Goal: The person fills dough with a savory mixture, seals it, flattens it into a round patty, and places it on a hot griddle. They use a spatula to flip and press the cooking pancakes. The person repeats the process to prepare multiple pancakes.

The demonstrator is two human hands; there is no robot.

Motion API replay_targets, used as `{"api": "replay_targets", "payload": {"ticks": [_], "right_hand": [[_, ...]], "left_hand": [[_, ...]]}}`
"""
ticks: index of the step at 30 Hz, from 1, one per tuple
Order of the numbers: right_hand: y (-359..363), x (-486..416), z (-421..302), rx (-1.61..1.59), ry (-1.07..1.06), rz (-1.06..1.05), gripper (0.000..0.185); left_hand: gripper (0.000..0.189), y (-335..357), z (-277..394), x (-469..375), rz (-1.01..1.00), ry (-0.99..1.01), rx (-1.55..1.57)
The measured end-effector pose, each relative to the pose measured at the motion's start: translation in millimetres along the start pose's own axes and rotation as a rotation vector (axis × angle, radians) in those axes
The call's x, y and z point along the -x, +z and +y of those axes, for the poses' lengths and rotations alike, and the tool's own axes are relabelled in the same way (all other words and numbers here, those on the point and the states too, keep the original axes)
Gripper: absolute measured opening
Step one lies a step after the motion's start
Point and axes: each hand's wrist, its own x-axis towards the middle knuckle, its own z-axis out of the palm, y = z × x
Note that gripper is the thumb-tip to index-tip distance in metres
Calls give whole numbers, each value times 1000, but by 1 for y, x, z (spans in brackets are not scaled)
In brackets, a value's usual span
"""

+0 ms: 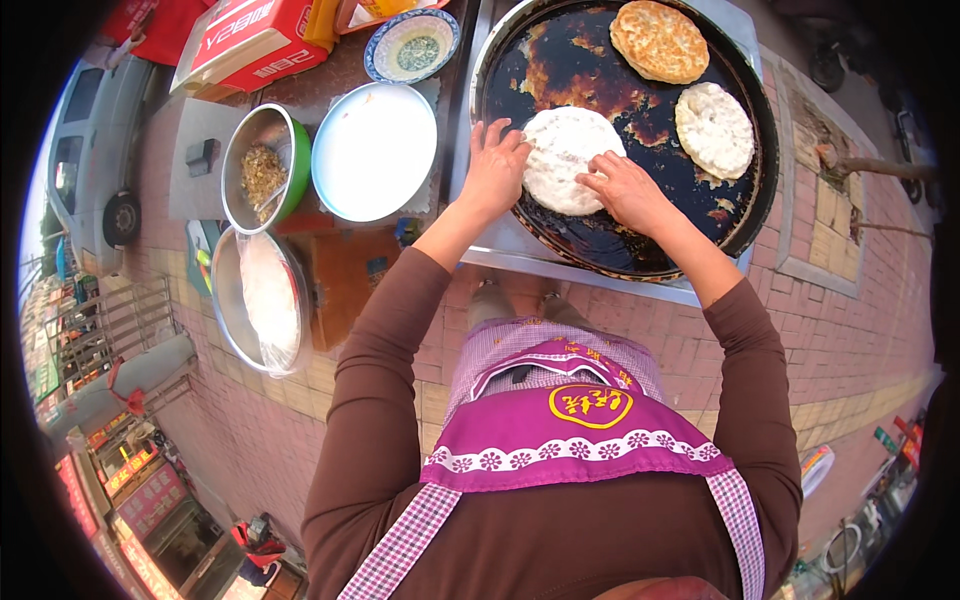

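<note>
A round, pale raw flatbread (559, 169) lies on the dark, oily round griddle pan (637, 217), near its left side. At the flatbread's left edge, the fingertips of my left hand (495, 169) touch the dough. My right hand (626, 187) rests its bent fingers on the flatbread's right part. Toward the far rim sits a golden-brown flatbread (660, 41). A paler flatbread (715, 130) with a few light spots lies at the pan's right side. Browned residue is stuck to the pan's surface between them.
Left of the pan are a white round plate (375, 154), a patterned bowl (412, 46) and a green bowl (301, 169) holding chopped filling and a spoon. Below stands a metal basin (225, 300) with plastic-covered dough. A red-and-white carton (255, 45) stands farther back. A van (97, 157) is parked left.
</note>
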Motion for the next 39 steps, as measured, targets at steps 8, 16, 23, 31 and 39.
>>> {"api": "replay_targets", "payload": {"ticks": [8, 16, 23, 31, 39], "right_hand": [[17, -70, 3, 94, 19, -118, 60], [3, -160, 27, 174, 245, -6, 41], [-64, -270, 127, 322, 358, 310, 23], [-75, -359, 234, 818, 536, -114, 26], [-103, -326, 225, 1022, 384, -45, 22]], "left_hand": [[35, -50, -56, 30, 116, -166, 78], [118, -79, -171, 70, -422, -631, -73], [141, -82, -191, 39, -579, -613, -97], [143, -80, -192, 39, -557, -624, -78], [144, -81, -195, 36, -579, -606, -89]]}}
